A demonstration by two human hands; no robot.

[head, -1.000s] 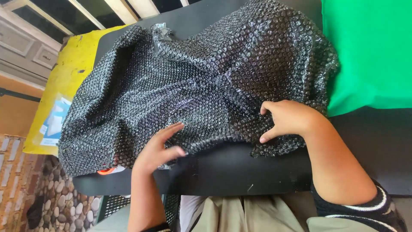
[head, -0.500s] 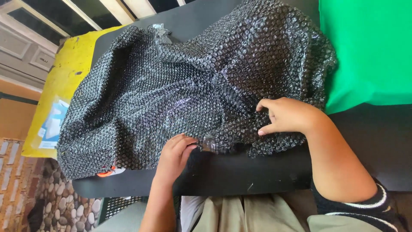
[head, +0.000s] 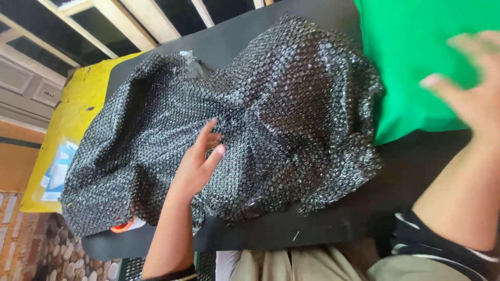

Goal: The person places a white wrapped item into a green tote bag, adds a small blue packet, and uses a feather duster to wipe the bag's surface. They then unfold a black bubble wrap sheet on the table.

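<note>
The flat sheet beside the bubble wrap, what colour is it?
Bright green sheet, plain and unpatterned, seen clearly in the head view.

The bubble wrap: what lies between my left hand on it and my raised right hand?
In the head view, between the left hand and right hand lie more crumpled bubble wrap and the green sheet.

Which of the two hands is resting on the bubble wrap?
The left hand, flat on the black bubble wrap. The right hand is blurred, raised over the green sheet.
</note>
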